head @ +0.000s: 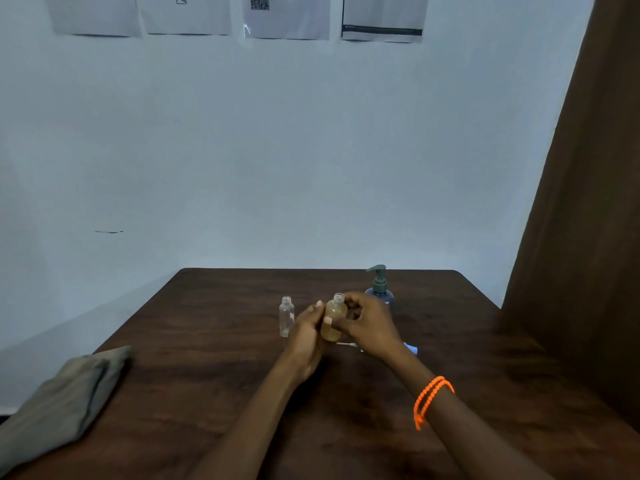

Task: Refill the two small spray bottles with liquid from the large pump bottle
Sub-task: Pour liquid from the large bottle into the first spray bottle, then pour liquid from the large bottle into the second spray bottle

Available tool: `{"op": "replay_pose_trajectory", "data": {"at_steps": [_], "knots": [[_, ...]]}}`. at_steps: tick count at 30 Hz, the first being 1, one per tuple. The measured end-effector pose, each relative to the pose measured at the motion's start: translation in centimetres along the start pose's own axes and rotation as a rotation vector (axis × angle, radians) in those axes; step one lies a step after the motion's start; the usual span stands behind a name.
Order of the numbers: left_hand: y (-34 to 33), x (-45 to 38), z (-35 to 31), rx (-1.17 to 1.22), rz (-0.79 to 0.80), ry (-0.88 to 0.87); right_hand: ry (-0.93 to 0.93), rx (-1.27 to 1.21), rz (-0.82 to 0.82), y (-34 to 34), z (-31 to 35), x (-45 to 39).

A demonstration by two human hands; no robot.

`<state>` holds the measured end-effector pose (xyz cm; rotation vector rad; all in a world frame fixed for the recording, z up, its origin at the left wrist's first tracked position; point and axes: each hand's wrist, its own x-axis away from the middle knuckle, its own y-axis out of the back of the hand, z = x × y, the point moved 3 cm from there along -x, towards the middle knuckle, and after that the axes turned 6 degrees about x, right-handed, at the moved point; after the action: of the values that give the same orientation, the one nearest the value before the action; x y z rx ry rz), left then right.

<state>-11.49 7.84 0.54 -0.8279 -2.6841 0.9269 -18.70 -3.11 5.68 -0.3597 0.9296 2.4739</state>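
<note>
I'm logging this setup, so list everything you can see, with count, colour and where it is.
Filled spray bottle: one, clear with yellowish liquid, uncapped, table centre, held by both hands.
Empty spray bottle: one, clear, uncapped, upright just left of it.
Pump bottle: one, dark blue with grey-green pump, behind the right hand.
Spray cap part: white-blue, mostly hidden under the right wrist; count unclear.
Cloth: one, grey-green, folded, table's left edge.
Table: one, dark brown wood.
Papers: four, white, on the wall.
Curtain: brown, right.
Bracelet: orange, right wrist.
Left hand: grips the filled bottle.
Right hand: grips it too.

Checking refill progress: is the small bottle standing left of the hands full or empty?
Empty: the clear small bottle stands upright and uncapped, with the table showing through it and no amber liquid like in the held bottle.
</note>
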Motion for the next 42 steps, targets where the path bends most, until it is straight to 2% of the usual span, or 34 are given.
{"op": "replay_pose_trajectory", "data": {"at_steps": [4,8,14,17,21,24,26,29,31,34,37,39,42], "knots": [[1.4,-0.3,-1.0,-0.298,-0.147,-0.233,0.003,0.05,0.057,-1.2,-0.2,0.3],[2.1,-0.4,-0.9,-0.378,-0.221,-0.429,-0.008,0.074,0.082,-3.0,-0.9,0.1],[3.6,0.5,-1.1,-0.731,-0.276,-0.616,-0.025,0.117,-0.018,-4.6,-1.1,-0.4],[2.8,1.7,-2.0,-0.786,-0.331,-0.681,-0.031,0.136,-0.029,-5.1,-0.8,-0.8],[2.7,2.3,-4.0,-0.782,-0.48,-0.795,-0.054,0.158,-0.041,-6.0,-0.3,-1.9],[3.7,2.1,-5.1,-0.861,-0.581,-0.762,-0.075,0.167,-0.059,-6.5,-0.2,-2.8],[4.8,1.1,-5.5,-0.959,-0.611,-0.635,-0.085,0.177,-0.058,-6.6,0.1,-3.2],[6.5,-0.4,-5.5,-1.049,-0.471,-0.368,-0.082,0.242,-0.073,-6.3,0.0,-3.3],[7.0,-0.7,-5.3,-1.04,-0.359,-0.249,-0.065,0.277,-0.086,-5.3,0.1,-2.8],[7.2,-0.5,-5.3,-1.08,-0.308,-0.264,0.035,0.263,-0.181,-1.9,1.1,-1.8],[6.6,0.2,-5.6,-1.041,-0.347,-0.321,0.128,0.195,-0.352,2.8,2.7,-1.6],[5.6,0.6,-5.8,-1.055,-0.363,-0.429,0.108,0.109,-0.479,5.8,3.6,-2.2],[2.3,0.8,-4.9,-1.067,-0.252,-0.536,-0.021,0.058,-0.594,9.0,4.2,-4.6]]}}
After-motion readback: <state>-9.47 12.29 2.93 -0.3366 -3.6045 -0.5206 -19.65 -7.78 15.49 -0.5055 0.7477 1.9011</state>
